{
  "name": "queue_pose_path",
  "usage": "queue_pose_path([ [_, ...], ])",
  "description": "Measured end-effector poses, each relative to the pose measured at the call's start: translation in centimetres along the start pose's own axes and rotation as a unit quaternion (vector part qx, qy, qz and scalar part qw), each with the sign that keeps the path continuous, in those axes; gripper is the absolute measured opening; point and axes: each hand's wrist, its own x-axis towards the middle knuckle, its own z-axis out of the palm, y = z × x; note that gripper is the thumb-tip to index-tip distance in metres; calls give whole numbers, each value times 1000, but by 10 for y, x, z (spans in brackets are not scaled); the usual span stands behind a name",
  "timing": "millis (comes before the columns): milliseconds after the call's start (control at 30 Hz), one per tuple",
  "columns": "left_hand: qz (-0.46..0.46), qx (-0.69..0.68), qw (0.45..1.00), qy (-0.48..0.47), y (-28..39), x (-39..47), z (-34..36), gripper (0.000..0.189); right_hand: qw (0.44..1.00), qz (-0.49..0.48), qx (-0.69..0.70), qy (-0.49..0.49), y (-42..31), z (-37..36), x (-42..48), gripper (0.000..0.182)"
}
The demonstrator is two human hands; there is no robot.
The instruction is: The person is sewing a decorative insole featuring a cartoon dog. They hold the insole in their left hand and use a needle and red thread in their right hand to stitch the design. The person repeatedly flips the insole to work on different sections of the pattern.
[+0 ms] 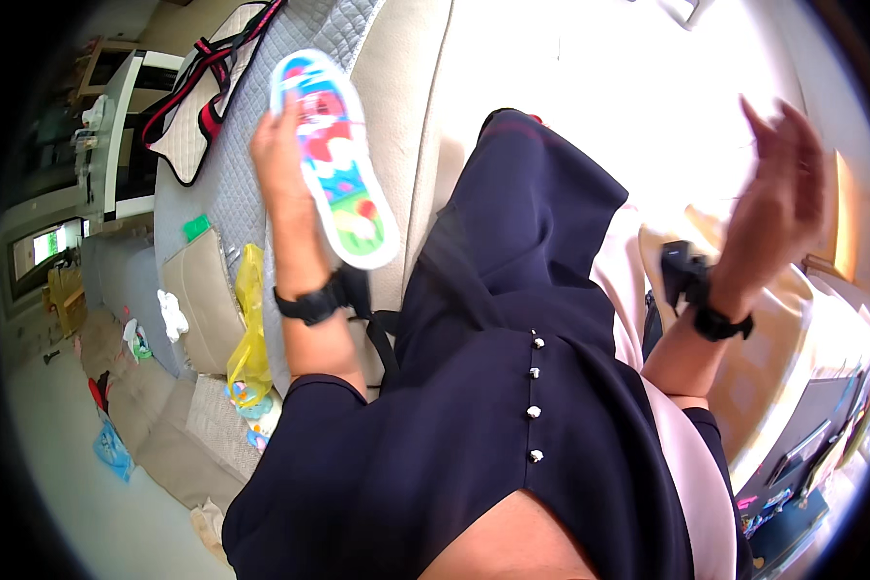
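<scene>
My left hand [283, 156] grips a white-edged shoe insole [344, 163] by its left side, thumb on the face. The insole stands tilted, showing a bright pattern in blue, red, white and green; a thin red line crosses its upper part. Off to the right, my right hand [779, 185] is raised apart from it, its fingers blurred and pointing up. Whether something thin sits between those fingertips cannot be made out. Black straps circle both wrists, and the right one carries a small black device [681, 270]. Below lies my lap in dark clothing [515, 210].
A beige sofa [399, 94] with a grey quilted cover [225, 174] runs along my left. On it are a baby carrier-like padded piece with red-black straps [203, 94], a yellow plastic bag [250, 341] and a cushion [199, 301]. A patterned yellowish cloth [761, 362] hangs at right.
</scene>
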Motion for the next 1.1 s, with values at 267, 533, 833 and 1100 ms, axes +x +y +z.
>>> queue_pose_path([
  [267, 57, -8, 983, -172, 41, -109, 95, 23, 978, -107, 66, -167, -21, 57, -72, 29],
  [533, 67, -37, 979, -191, 44, -124, 104, 24, 976, -51, 90, -191, -22, 56, -84, 36],
  [833, 75, -42, 977, -194, 42, -123, 101, 24, 963, 10, 103, -249, -28, 51, -85, 41],
  [1100, 99, -34, 976, -189, 39, -122, 100, 23, 955, 35, 94, -278, -30, 50, -84, 40],
])
